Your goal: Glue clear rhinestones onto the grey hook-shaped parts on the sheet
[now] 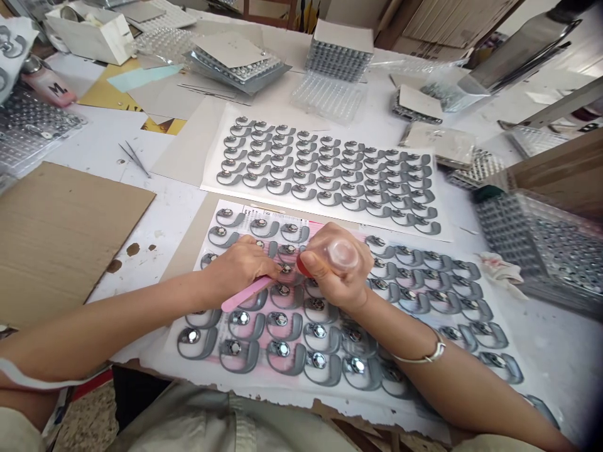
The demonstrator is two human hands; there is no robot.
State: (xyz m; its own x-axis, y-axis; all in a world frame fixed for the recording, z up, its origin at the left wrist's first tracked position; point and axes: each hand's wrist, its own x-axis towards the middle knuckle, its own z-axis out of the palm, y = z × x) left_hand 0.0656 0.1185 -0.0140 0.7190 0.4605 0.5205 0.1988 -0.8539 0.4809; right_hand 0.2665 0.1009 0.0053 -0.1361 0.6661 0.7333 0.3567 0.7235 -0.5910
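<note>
My left hand (pixel 240 270) is closed on a flat pink stick (pixel 247 295) that points down and to the left. Wrapped in my right hand (pixel 336 267) is a small translucent squeeze bottle (pixel 343 254), its round base facing me and a reddish part showing by the thumb. The bottle's tip is hidden. Both hands hover close together over the near white sheet (pixel 301 392), where rows of grey curved bands (pixel 325 370) lie, each with a shiny round metal piece (pixel 281 348). A band near the left fingertips is partly covered.
Behind lies a second sheet of similar grey bands (pixel 330 169). Tweezers (pixel 134 158) and a cardboard sheet (pixel 61 232) are at left. Stacked clear trays (pixel 339 53) stand at the back, with more trays (pixel 560 251) and a crumpled cloth (pixel 502 270) at right.
</note>
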